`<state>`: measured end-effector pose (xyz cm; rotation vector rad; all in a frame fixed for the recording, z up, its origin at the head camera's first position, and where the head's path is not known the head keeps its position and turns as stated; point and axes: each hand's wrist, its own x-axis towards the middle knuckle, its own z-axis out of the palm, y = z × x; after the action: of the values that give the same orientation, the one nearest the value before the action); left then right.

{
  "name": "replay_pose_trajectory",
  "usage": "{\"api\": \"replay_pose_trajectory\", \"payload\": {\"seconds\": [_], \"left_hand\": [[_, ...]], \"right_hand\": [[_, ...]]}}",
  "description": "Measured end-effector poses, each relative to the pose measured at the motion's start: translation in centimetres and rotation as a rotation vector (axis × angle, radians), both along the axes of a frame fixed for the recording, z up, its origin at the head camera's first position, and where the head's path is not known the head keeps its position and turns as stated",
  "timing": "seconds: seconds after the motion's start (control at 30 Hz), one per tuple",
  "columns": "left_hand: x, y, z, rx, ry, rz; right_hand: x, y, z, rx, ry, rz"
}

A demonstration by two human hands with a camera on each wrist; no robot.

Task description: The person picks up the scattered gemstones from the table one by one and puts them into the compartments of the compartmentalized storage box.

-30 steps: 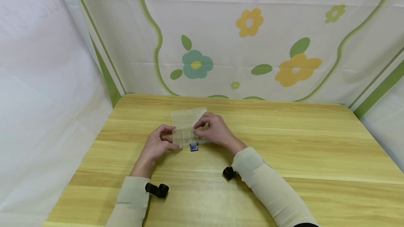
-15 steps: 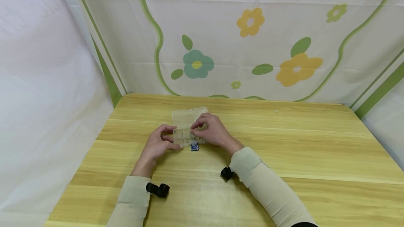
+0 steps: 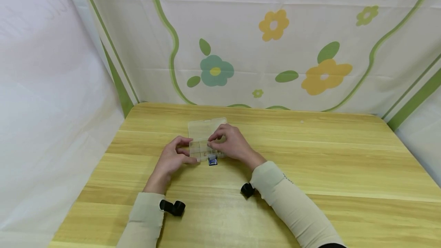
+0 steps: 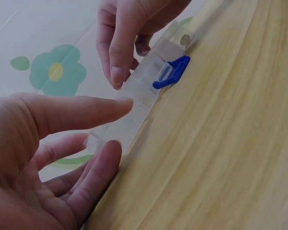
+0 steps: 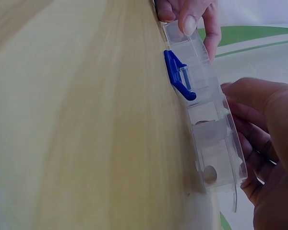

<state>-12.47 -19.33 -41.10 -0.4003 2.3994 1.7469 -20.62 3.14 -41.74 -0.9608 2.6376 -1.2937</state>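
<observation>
A clear plastic compartment box lies on the table, its transparent lid swung open toward the back. A blue latch sticks out from its front edge. My left hand holds the box's left end, thumb and fingers on opposite sides. Over the middle compartments is my right hand, thumb and index finger drawn together; whether anything is between the tips is hidden. One small round disc lies in an end compartment, and part of another disc shows in a compartment closer to the latch.
The wood-grain table extends to both sides and in front of the box. A tiny pale thing lies near the back edge. Behind stands a white cloth with printed flowers.
My right hand has shifted slightly left over the box, then stayed almost still for the last half second. The left hand keeps its hold on the box's end.
</observation>
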Motion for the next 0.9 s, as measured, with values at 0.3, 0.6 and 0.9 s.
{"api": "replay_pose_trajectory", "payload": {"seconds": [0.3, 0.6, 0.9], "left_hand": [[-0.2, 0.4, 0.0, -0.002, -0.003, -0.012], [-0.4, 0.4, 0.1, -0.003, -0.005, -0.020], [-0.1, 0.1, 0.0, -0.002, -0.010, -0.010]], "right_hand": [[0.1, 0.4, -0.1, -0.006, 0.004, -0.021], [-0.2, 1.5, 0.1, -0.042, 0.019, -0.050], [-0.6, 3.9, 0.3, -0.040, -0.008, -0.115]]}}
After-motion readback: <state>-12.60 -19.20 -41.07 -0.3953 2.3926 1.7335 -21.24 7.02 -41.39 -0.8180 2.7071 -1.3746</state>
